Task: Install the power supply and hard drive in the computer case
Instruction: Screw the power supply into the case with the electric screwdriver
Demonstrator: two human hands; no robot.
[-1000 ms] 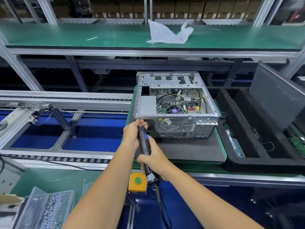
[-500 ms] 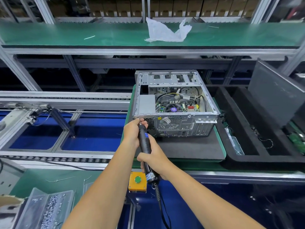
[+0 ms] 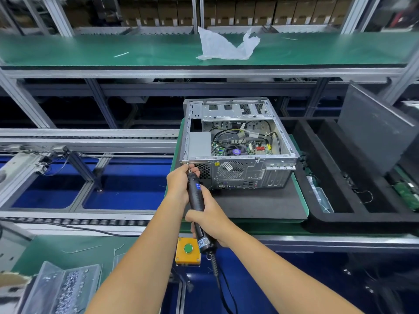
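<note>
An open silver computer case (image 3: pixel 238 164) lies on its side on a black mat, rear panel towards me. Inside at the left sits a grey power supply (image 3: pixel 200 143), beside the motherboard and cables. A black electric screwdriver (image 3: pixel 195 196) points at the upper left corner of the rear panel. My right hand (image 3: pixel 208 219) grips its body. My left hand (image 3: pixel 180 181) pinches the bit at the tip, against the case corner. No hard drive can be made out.
A black foam tray (image 3: pixel 317 177) with a dark panel stands to the right. A yellow button box (image 3: pixel 188 251) sits at the bench edge below my hands. A clear bin of screws (image 3: pixel 61 288) is at bottom left. Conveyor rails run left; a white bag (image 3: pixel 226 45) lies on the far shelf.
The case and both hands stay where they were, with the screwdriver tip still at the rear panel's top left corner. Only the view has shifted slightly.
</note>
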